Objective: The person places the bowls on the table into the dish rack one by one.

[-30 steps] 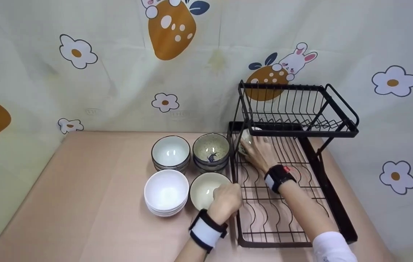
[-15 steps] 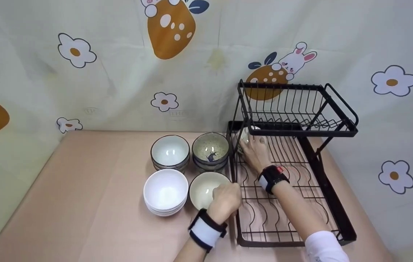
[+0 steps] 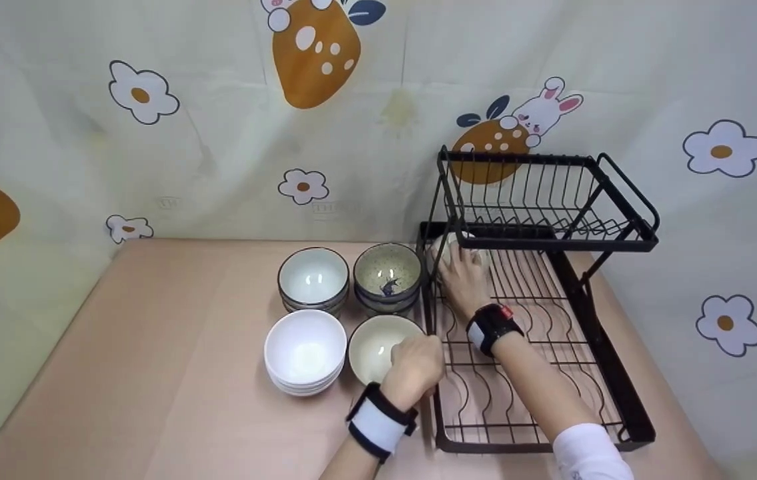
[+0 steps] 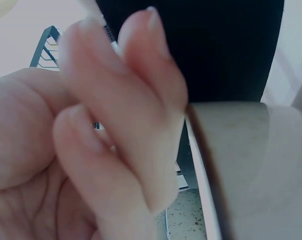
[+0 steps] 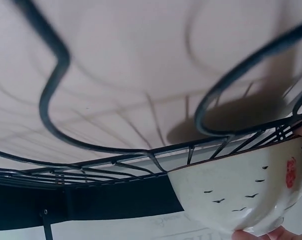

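Note:
My right hand reaches under the upper tier of the black dish rack and grips a white bowl with small black bird marks and a red mark. In the right wrist view the bowl's rim lies along the rack wires and fingertips are at its foot. The hand partly covers the bowl in the head view. My left hand rests beside the rack's left rail, overlapping the cream bowl. Its fingers are loosely curled with nothing between them, near the brown rim in the left wrist view.
Left of the rack stand a stack of white bowls, a stack of pale blue dark-rimmed bowls and a stack of speckled bowls. The rack's upper tier overhangs the back. A patterned curtain hangs behind the table.
My right hand and wrist have shifted slightly left at the back left of the rack, still on the bowl. The left hand has stayed in place.

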`<state>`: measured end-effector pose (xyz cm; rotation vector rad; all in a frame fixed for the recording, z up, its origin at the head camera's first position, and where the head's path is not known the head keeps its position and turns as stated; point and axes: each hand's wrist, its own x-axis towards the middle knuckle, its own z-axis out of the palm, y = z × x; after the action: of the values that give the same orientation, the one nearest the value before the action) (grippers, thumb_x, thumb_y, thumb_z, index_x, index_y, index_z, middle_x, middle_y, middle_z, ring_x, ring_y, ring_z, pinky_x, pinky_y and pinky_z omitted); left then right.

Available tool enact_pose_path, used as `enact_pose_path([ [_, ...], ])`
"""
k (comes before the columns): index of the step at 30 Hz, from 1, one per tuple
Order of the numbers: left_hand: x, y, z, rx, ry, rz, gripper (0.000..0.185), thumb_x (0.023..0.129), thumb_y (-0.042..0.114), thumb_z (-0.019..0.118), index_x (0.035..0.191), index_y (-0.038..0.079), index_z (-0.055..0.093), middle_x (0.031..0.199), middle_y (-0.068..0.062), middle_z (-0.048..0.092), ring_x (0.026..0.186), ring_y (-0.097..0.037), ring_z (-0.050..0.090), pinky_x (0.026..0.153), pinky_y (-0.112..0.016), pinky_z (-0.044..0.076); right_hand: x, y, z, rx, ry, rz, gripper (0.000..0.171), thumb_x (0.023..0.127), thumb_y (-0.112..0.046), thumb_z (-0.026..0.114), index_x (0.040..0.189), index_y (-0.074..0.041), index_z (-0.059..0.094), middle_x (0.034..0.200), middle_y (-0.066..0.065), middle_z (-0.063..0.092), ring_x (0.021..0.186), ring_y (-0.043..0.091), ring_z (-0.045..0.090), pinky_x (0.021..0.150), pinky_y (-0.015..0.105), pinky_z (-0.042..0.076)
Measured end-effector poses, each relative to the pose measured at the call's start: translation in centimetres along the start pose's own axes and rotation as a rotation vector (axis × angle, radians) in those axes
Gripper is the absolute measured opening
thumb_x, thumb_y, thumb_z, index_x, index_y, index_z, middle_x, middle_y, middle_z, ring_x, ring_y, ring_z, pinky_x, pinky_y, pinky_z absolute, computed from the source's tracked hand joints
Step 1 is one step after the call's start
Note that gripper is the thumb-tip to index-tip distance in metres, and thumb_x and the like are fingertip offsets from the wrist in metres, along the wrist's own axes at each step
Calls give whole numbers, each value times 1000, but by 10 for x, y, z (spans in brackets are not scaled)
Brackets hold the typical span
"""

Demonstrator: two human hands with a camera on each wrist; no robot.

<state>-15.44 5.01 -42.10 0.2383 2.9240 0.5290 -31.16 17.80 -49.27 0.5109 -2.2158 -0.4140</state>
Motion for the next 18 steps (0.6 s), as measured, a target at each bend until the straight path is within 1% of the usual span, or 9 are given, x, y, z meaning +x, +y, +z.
enact_pose_path([
  [3,0,0,0,-1,-5,-4,7,78,5,64,80,7,70,88,-10,72,77,-26,66,63,-41,55,0,-1,1,13,1,10,43,79,-24,66,120,-17,57,111,20,60,97,35,55,68,43,50],
  [6,0,0,0,0,-3,-6,7,75,3,66,79,8,70,87,-10,72,76,-26,66,62,-40,55,0,-1,1,27,-5,22,45,79,-24,68,121,-18,57,111,19,60,95,34,55,69,43,50],
  [13,0,0,1,-1,-2,-2,9,73,2,67,79,8,70,87,-9,72,75,-26,65,63,-39,54,0,-1,1,47,14,48,52,74,-29,74,122,-20,57,110,17,61,94,31,54,71,42,44],
  [18,0,-1,1,-1,-6,-2,8,74,2,66,80,7,69,87,-9,71,75,-26,65,63,-40,54,-1,-2,-1,50,-12,44,47,77,-28,71,122,-20,58,111,17,61,98,32,54,73,42,47],
])
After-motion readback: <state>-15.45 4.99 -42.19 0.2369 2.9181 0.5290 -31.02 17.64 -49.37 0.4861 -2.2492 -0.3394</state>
